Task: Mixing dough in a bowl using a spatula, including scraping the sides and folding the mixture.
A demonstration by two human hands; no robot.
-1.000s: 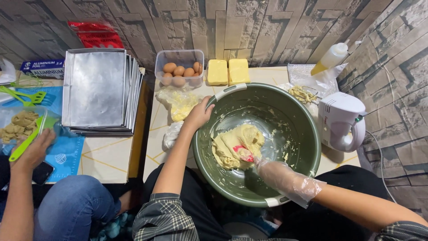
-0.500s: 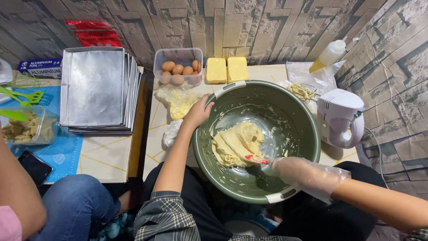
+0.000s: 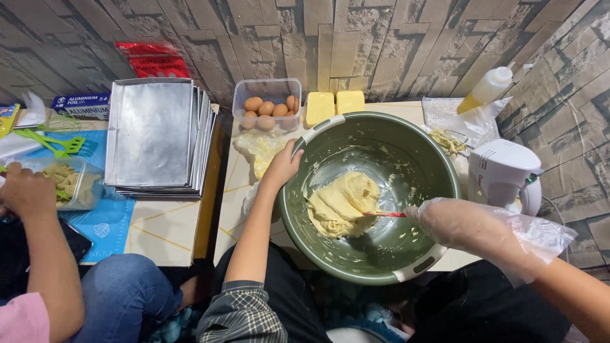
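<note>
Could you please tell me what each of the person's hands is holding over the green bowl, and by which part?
The gloved right hand grips a red-handled spatula by its handle end. The left hand holds the green bowl by its rim.

Left hand [image 3: 284, 166]: bare, forearm extended forward and upward from the lower centre of the view, wrist straight, fingers curled over a rim with the thumb on the near side. The sleeve at the upper arm is rolled, plaid.

Right hand [image 3: 459, 223]: covered by a loose transparent plastic glove, forearm entering from the lower right corner and angled leftward. Fingers closed in a grip, knuckles facing up, the glove cuff bunched at the wrist.
</note>
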